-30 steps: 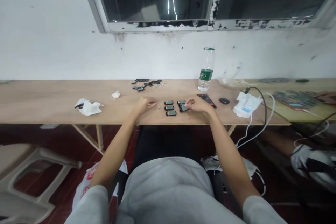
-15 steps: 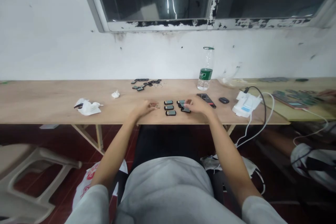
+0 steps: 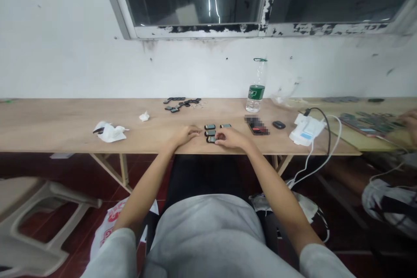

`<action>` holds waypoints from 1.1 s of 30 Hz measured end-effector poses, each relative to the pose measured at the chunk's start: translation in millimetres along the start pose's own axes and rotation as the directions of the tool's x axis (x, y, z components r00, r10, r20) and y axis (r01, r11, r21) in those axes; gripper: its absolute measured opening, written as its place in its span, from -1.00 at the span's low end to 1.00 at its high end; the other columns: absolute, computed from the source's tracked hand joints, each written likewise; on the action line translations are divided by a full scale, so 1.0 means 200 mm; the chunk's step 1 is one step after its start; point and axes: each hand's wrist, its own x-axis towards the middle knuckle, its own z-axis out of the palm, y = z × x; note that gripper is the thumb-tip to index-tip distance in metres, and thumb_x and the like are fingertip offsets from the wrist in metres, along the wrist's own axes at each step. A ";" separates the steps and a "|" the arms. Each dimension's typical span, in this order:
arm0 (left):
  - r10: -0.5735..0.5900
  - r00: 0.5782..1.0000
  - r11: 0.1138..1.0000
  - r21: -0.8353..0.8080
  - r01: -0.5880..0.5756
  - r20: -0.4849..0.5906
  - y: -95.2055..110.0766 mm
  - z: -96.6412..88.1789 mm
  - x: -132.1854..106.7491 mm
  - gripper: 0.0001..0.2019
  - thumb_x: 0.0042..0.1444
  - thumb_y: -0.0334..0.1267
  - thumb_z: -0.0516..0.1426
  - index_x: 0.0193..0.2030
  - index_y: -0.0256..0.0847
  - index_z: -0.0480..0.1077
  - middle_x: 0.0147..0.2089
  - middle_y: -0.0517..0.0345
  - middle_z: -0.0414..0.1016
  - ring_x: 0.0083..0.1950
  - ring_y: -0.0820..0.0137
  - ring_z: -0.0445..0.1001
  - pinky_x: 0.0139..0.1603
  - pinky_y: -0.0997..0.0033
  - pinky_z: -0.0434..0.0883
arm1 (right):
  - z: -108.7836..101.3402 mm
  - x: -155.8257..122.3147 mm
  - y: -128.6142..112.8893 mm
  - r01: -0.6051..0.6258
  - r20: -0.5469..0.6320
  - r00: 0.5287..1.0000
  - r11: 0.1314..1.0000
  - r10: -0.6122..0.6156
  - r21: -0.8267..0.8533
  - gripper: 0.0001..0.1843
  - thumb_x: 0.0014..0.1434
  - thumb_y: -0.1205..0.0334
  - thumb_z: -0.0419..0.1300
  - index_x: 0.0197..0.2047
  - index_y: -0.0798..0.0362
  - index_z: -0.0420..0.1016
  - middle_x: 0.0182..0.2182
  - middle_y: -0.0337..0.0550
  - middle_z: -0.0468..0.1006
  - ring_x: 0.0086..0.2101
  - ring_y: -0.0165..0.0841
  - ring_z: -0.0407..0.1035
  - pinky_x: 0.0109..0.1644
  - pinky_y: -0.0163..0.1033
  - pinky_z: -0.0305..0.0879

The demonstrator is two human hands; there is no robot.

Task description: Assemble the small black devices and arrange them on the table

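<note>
Head view: near the left hand (image 3: 186, 135), a black-rimmed, grey-faced oblong module (image 3: 210, 139) is being overlapped by the curled right hand (image 3: 230, 138); whether either hand is pinching cannot be told.

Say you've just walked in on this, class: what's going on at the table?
A person seated at a long table has the right hand at the nearest of three small black-edged pieces lined up in a column; whether it grips that piece is unclear. The left hand is low over the tabletop, left of the column. More dark pieces lie farther back, and a co-worker's hand shows at the right edge.
</note>
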 end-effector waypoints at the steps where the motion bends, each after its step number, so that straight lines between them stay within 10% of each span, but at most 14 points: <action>1: 0.006 1.000 1.000 -0.005 -0.006 0.005 0.00 0.00 0.00 -0.62 0.32 -0.01 0.10 0.00 -0.19 0.61 0.06 -0.06 0.63 0.00 0.16 0.60 0.11 0.18 0.49 | 0.00 0.00 0.00 -0.005 0.006 1.000 1.000 0.004 0.006 -0.88 0.19 0.24 0.33 -0.20 0.08 0.58 -0.32 -0.17 0.61 -0.33 -0.34 0.43 -0.25 -0.30 0.23; 9: -0.012 1.000 0.999 -0.035 0.012 0.001 -0.02 -0.01 0.00 -0.65 0.29 0.03 0.12 -0.10 -0.16 0.62 -0.01 -0.02 0.65 -0.01 0.16 0.60 0.09 0.19 0.50 | 0.01 0.00 0.01 -0.001 -0.018 1.000 0.995 0.003 0.101 -0.58 0.05 0.31 0.37 0.01 0.06 0.48 -0.25 -0.20 0.53 -0.31 -0.35 0.40 -0.23 -0.30 0.26; 20: -0.082 0.993 0.996 -0.041 0.079 -0.086 0.00 -0.05 -0.02 -0.46 0.24 0.10 0.19 0.21 -0.22 0.49 0.05 -0.08 0.61 -0.08 0.18 0.58 -0.03 0.23 0.51 | 0.03 0.03 0.04 0.011 -0.119 0.993 0.985 0.010 0.174 -0.78 0.18 0.29 0.25 -0.09 0.10 0.59 -0.24 -0.12 0.64 -0.29 -0.34 0.45 -0.17 -0.29 0.33; 26: 0.008 0.955 1.000 -0.023 -0.016 -0.297 0.07 -0.13 -0.02 -0.63 0.34 0.01 0.10 -0.03 -0.22 0.57 -0.09 -0.01 0.61 -0.17 0.29 0.54 -0.12 0.33 0.48 | 0.02 0.02 0.01 0.003 -0.232 0.971 0.970 0.055 0.242 -0.73 0.20 0.19 0.26 -0.06 0.10 0.62 -0.32 -0.14 0.66 -0.34 -0.33 0.49 -0.24 -0.30 0.35; 33: 0.254 0.951 0.967 0.038 -0.251 -0.177 0.30 -0.10 -0.01 -0.80 0.29 -0.13 0.17 -0.22 -0.19 0.56 -0.12 0.02 0.60 -0.15 0.30 0.58 -0.13 0.38 0.50 | 0.00 0.01 -0.08 0.004 -0.253 0.961 0.911 0.110 0.412 -0.79 0.22 0.23 0.27 -0.09 0.12 0.59 -0.38 -0.11 0.66 -0.35 -0.29 0.57 -0.25 -0.28 0.43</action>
